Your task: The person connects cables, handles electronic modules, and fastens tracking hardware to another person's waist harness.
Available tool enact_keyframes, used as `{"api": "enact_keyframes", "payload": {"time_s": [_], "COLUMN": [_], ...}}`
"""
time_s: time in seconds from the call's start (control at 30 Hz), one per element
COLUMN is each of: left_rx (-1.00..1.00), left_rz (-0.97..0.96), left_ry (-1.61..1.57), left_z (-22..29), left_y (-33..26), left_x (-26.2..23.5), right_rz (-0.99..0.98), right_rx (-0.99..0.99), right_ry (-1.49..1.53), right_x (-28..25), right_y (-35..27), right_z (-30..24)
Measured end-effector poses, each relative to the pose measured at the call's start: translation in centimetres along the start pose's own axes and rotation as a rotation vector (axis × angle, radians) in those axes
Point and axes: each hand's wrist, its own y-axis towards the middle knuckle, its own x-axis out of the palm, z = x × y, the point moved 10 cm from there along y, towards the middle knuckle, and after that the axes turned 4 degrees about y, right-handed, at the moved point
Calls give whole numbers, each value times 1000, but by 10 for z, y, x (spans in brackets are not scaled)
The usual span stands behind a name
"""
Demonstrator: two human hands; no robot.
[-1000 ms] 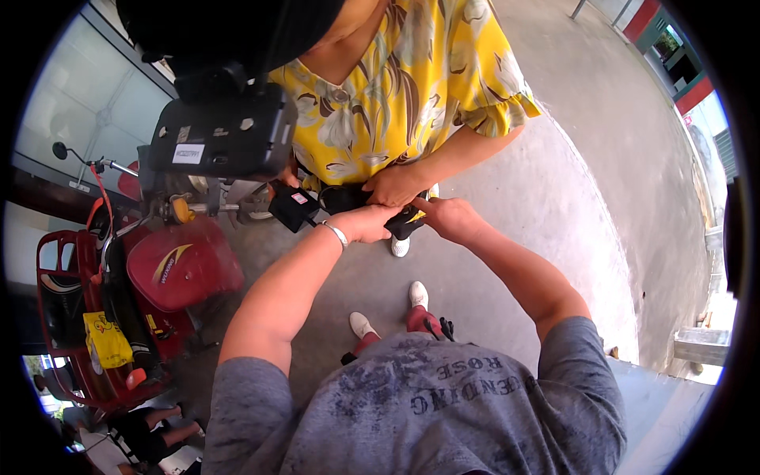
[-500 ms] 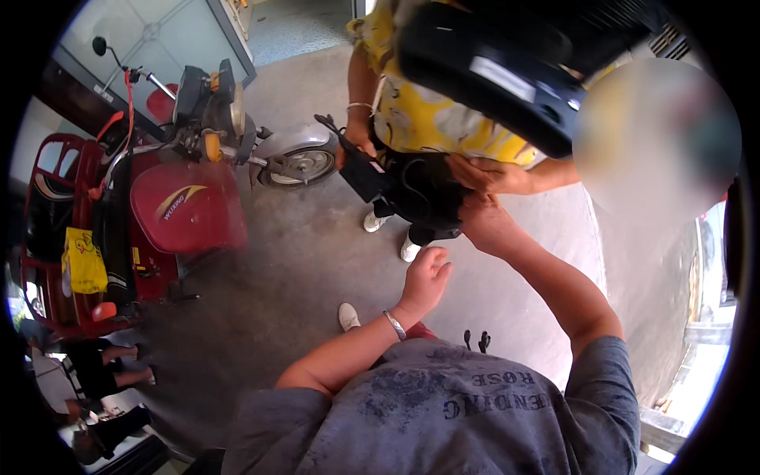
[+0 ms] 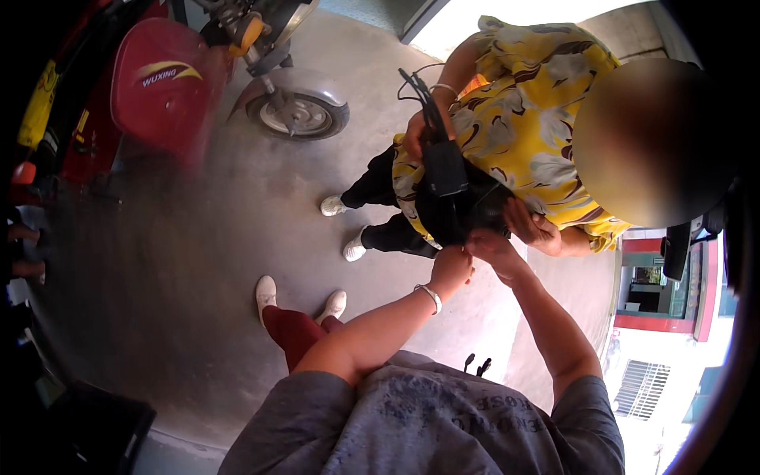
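Observation:
A dark, soft-looking black item point(image 3: 484, 202), perhaps a bag, hangs in front of a person in a yellow patterned shirt. At its near edge my right hand point(image 3: 497, 255) has its fingers pinched together, touching the black material. Right beside it my left hand point(image 3: 453, 271), with a silver bracelet at the wrist, is closed; what its fingers hold, if anything, is hidden. The other person's one hand point(image 3: 416, 136) holds black cables point(image 3: 432, 111) and a small black box point(image 3: 446, 169) like a power adapter. Their other hand point(image 3: 532, 226) rests against the black item's side.
A red three-wheeled vehicle point(image 3: 162, 91) stands at the left, its front wheel point(image 3: 297, 115) pointing toward us. Concrete floor point(image 3: 182, 269) lies underfoot, with the other person's white shoes point(image 3: 355, 247) close to mine. A building with a barred window point(image 3: 643, 388) shows at the far right.
My left hand has come up to my right hand at the black item. The view has shifted, and the other person now shows further to the right with the box and cables.

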Motion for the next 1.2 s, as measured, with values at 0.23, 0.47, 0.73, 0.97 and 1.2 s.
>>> {"api": "enact_keyframes", "payload": {"time_s": [0.23, 0.47, 0.73, 0.97, 1.2], "left_rx": [276, -46, 607, 803, 757], "left_rz": [54, -105, 86, -47, -2], "left_ry": [181, 39, 996, 919, 964], "left_z": [20, 25, 71, 133, 151], "left_y": [-6, -30, -52, -61, -90], "left_x": [-2, -13, -37, -28, -28], "right_rz": [-21, 137, -129, 90, 253], "right_rx": [-9, -157, -432, -544, -741], "right_ry": [279, 516, -507, -287, -743], "right_x": [-4, 12, 24, -19, 8], "right_y": [12, -7, -21, -71, -110], "right_z": [0, -24, -46, -108, -142]}}
